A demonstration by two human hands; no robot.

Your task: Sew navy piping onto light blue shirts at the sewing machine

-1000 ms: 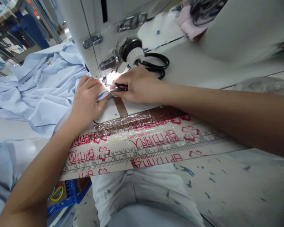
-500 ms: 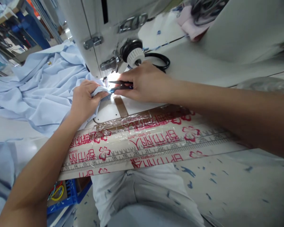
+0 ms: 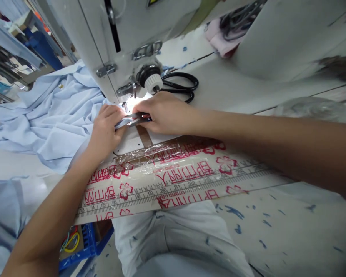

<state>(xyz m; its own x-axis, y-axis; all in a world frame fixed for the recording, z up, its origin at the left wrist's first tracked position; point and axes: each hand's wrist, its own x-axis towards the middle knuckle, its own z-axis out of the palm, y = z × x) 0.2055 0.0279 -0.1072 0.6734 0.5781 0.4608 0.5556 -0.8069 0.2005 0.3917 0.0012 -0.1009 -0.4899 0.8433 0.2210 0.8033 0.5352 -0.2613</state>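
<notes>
Light blue fabric [image 3: 66,111] lies bunched left of the sewing machine head [image 3: 103,50], one edge running to the needle area. My left hand [image 3: 108,125] pinches that edge between thumb and fingers beside the presser foot [image 3: 125,106]. In my right hand [image 3: 167,115] are thread snips [image 3: 135,120], their blades pointing left at the fabric edge near my left thumb. My right fingers wrap round the snips and cover most of the grip. Behind this hand are black loops [image 3: 187,82] resembling scissor handles; their other end is hidden.
A ruler strip [image 3: 175,188] with red printing runs along the table's front edge. Below left stands a blue basket [image 3: 89,240]. A pink cloth [image 3: 222,38] with dark cords lies behind. Blue scraps [image 3: 233,211] are scattered at lower right.
The snips' blades, spread just right of the fabric edge before, now reach onto it beside my left thumb. The whole view has shifted slightly, moving the machine left and down in the picture.
</notes>
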